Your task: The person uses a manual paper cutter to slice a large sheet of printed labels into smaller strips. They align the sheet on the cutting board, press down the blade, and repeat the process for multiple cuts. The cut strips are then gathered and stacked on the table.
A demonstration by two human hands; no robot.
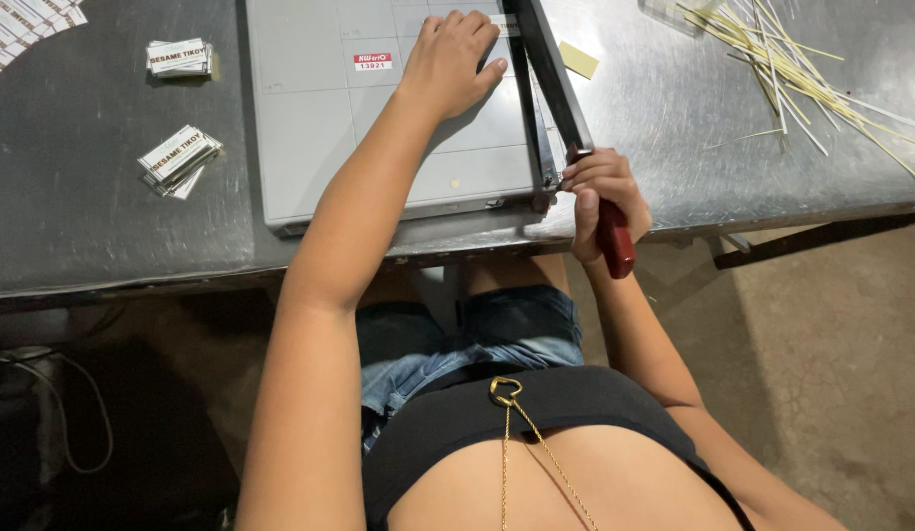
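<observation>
Cutter handle (615, 236) in R grip (603, 197); L hand (456, 61) flat on cutter bed (310, 138).

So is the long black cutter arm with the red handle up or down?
Down: the long black cutter arm lies along the grey cutting board edge, right hand gripping its red handle.

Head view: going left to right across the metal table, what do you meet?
Two small stacks of printed labels → grey paper cutter board → left hand flat on it → right hand gripping the red blade handle → pale yellow paper strips.
</observation>
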